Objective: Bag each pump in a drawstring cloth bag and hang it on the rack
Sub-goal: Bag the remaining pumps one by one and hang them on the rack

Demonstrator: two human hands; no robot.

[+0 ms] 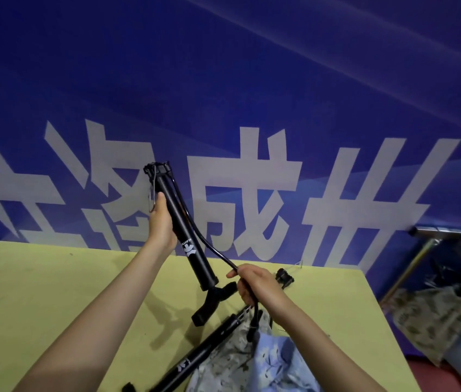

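My left hand [161,222] grips the barrel of a black pump [195,258] and holds it tilted above the table, its base end up and its T-handle [215,299] down near the tabletop. My right hand [254,284] is closed on the pump's black hose [212,244], which curves down from the top of the barrel and hangs below my fist. A second black pump [204,350] lies on the yellow table [54,292] near the front edge. Patterned cloth bags [254,360], one pale blue, lie beside it under my right forearm.
A small black part [284,277] lies on the table beyond my right hand. At the right, past the table edge, stands a metal rack [433,244] with patterned bags [421,315] hanging from it. A blue banner with large white characters fills the background.
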